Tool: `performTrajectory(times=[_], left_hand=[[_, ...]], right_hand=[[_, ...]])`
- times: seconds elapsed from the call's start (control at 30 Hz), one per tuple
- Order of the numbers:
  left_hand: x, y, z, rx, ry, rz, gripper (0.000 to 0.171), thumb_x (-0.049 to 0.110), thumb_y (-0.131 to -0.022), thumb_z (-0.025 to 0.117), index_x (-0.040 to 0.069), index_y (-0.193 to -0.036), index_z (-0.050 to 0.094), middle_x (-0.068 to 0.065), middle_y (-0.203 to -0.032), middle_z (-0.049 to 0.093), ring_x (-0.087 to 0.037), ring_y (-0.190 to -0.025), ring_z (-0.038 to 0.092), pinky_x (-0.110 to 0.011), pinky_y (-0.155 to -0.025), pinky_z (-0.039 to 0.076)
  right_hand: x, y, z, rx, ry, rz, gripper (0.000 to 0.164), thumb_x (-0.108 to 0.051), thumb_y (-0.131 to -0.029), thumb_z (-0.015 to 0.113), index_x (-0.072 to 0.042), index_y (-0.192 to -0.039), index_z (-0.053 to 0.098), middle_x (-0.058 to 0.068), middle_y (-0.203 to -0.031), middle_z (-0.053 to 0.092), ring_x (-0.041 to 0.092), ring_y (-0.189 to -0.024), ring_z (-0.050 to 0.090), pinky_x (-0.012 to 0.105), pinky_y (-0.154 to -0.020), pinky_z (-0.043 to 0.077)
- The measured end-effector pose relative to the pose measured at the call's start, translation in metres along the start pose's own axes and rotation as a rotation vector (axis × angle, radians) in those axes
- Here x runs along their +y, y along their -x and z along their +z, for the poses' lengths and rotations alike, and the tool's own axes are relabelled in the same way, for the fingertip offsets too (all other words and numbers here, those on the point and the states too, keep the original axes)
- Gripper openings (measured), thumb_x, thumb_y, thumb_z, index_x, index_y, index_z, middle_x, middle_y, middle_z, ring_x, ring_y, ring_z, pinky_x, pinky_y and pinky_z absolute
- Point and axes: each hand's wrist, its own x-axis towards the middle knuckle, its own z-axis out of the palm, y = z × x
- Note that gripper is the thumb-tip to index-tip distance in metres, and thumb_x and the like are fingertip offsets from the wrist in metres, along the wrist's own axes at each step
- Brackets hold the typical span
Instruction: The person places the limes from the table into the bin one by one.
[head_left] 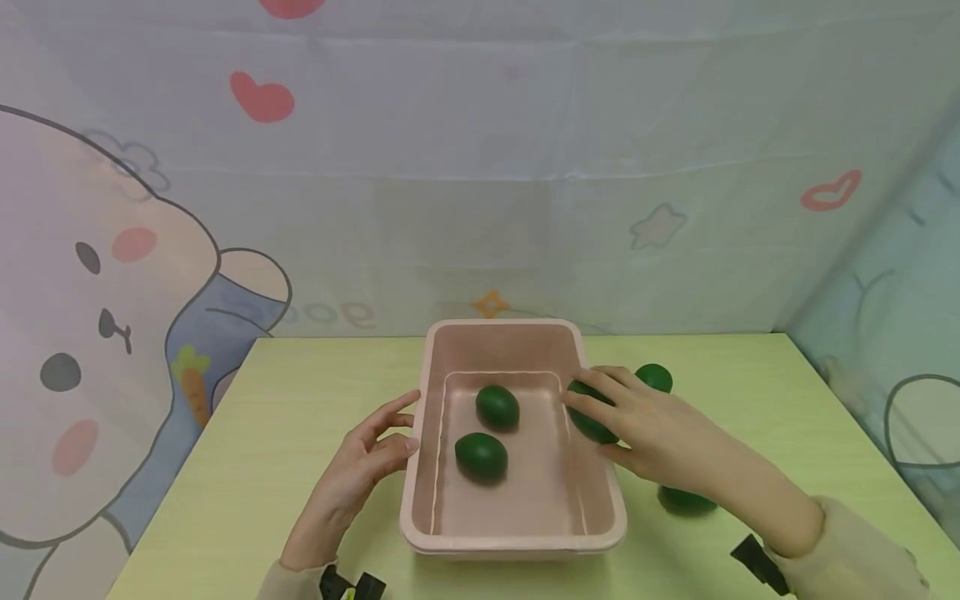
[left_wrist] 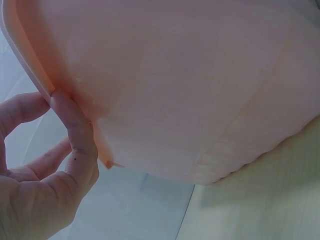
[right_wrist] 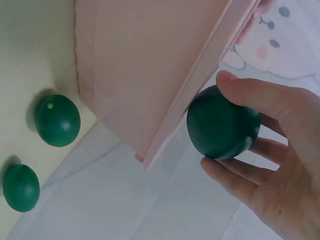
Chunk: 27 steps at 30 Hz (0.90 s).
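Observation:
A pink plastic bin (head_left: pixel 517 546) stands in the middle of the table. Two dark green avocados lie inside it, an upper avocado (head_left: pixel 497 407) and a lower avocado (head_left: pixel 481 457). My left hand (head_left: pixel 360 467) pinches the bin's left rim; in the left wrist view the rim (left_wrist: pixel 31 70) runs between the thumb and a finger. Over the right rim, my right hand (head_left: pixel 652 425) grips another avocado (right_wrist: pixel 220 125) between thumb and fingers. In the right wrist view this avocado is right beside the rim; whether it touches cannot be told.
To the right of the bin, one avocado (head_left: pixel 654 377) lies behind my right hand and another avocado (head_left: pixel 686 500) lies partly under my forearm. The pale green table (head_left: pixel 300 400) ends at a printed cloth backdrop (head_left: pixel 465 167) behind and at the sides.

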Motion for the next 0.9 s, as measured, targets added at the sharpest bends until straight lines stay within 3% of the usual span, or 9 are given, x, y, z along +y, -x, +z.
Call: performTrajectory(times=[0.23,0.63,0.9], left_hand=[[0.000,-0.001,0.000,0.012,-0.007,-0.014,0.061,0.008,-0.091,0.060,0.011,-0.147,0.038,-0.007,-0.118,0.048,-0.008,-0.091,0.064,-0.030,-0.082,0.055],[0.000,-0.001,0.000,0.007,-0.005,-0.002,0.061,0.007,-0.091,0.060,0.010,-0.148,0.037,-0.008,-0.118,0.048,-0.008,-0.089,0.064,-0.031,-0.082,0.055],[0.000,-0.001,0.000,0.009,-0.008,-0.006,0.060,0.008,-0.092,0.060,0.012,-0.148,0.037,-0.010,-0.120,0.047,-0.009,-0.090,0.064,-0.031,-0.082,0.055]], right_hand=[[-0.006,-0.008,0.001,0.011,0.008,-0.103,0.063,-0.019,-0.074,0.082,-0.012,-0.131,0.057,0.009,-0.128,0.056,0.028,-0.117,0.053,0.033,-0.078,0.055],[-0.017,-0.022,0.002,-0.087,-0.013,-0.172,0.059,-0.023,-0.078,0.079,-0.011,-0.131,0.057,0.009,-0.133,0.055,0.030,-0.124,0.052,0.038,-0.084,0.055],[-0.021,-0.034,0.003,-0.212,-0.054,-0.222,0.065,-0.021,-0.073,0.083,-0.016,-0.132,0.056,0.003,-0.133,0.052,0.023,-0.120,0.051,0.030,-0.076,0.054]])
